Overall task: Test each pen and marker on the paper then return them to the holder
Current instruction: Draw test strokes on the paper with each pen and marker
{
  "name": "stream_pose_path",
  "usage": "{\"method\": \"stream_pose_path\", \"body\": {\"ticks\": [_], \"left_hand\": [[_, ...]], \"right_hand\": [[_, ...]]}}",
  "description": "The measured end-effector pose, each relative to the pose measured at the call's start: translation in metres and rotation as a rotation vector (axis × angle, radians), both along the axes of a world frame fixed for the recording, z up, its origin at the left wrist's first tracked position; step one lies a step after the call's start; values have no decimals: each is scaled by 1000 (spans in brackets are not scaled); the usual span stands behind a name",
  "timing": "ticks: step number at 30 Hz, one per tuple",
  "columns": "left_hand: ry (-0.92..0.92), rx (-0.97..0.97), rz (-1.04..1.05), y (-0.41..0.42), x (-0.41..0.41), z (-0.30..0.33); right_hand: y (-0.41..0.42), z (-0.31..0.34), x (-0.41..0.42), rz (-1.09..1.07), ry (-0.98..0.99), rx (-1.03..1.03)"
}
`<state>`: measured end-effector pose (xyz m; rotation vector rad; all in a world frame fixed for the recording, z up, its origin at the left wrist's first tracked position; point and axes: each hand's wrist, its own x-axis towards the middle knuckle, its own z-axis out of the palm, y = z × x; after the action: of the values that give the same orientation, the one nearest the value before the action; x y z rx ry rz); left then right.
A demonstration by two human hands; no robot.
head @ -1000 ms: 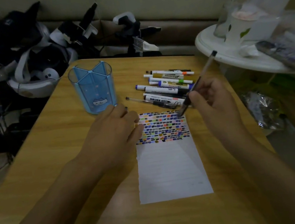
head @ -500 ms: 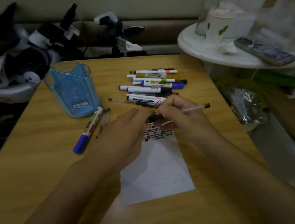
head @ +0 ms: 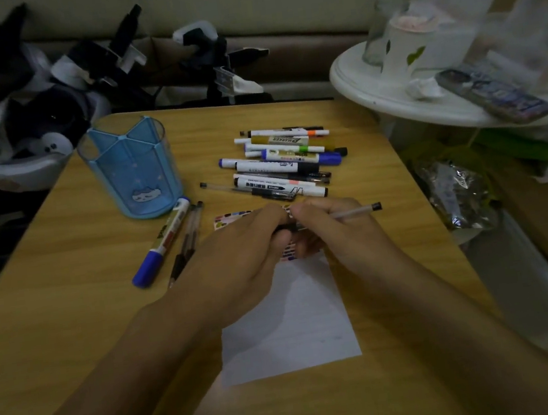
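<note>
Over the wooden counter (head: 72,318), both hands had just met above the paper (head: 291,329), left hand (head: 246,245) and right hand (head: 330,231) fingers clamped on the clear pen (head: 352,212), apparently capping it for the holder (head: 133,169).

"MARKER" upside down on the yellow-barrelled marker (head: 286,139) among the pile; other labels illegible.

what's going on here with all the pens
A person is working over a sheet of paper on a wooden table. Both hands, left hand and right hand, grip one thin pen. The blue holder stands empty; a pile of markers lies behind.
</note>
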<state>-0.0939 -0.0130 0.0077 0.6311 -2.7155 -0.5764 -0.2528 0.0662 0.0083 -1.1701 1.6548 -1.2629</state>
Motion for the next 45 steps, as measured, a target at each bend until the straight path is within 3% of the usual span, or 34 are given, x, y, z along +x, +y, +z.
{"method": "stream_pose_path", "body": {"ticks": [19, 26, 30, 35, 45], "left_hand": [[33, -31, -20, -14, 13, 8], [-216, -18, 99, -28, 24, 3], [-402, -143, 60, -30, 29, -4], [-444, -199, 51, -33, 35, -9], [-490, -164, 68, -31, 34, -8]], "right_hand": [[3, 9, 5, 130, -67, 10], [3, 7, -6, -91, -134, 27], [7, 3, -10, -138, -48, 27], [12, -12, -13, -153, 176, -13], [21, -29, -7, -206, 374, -82]]}}
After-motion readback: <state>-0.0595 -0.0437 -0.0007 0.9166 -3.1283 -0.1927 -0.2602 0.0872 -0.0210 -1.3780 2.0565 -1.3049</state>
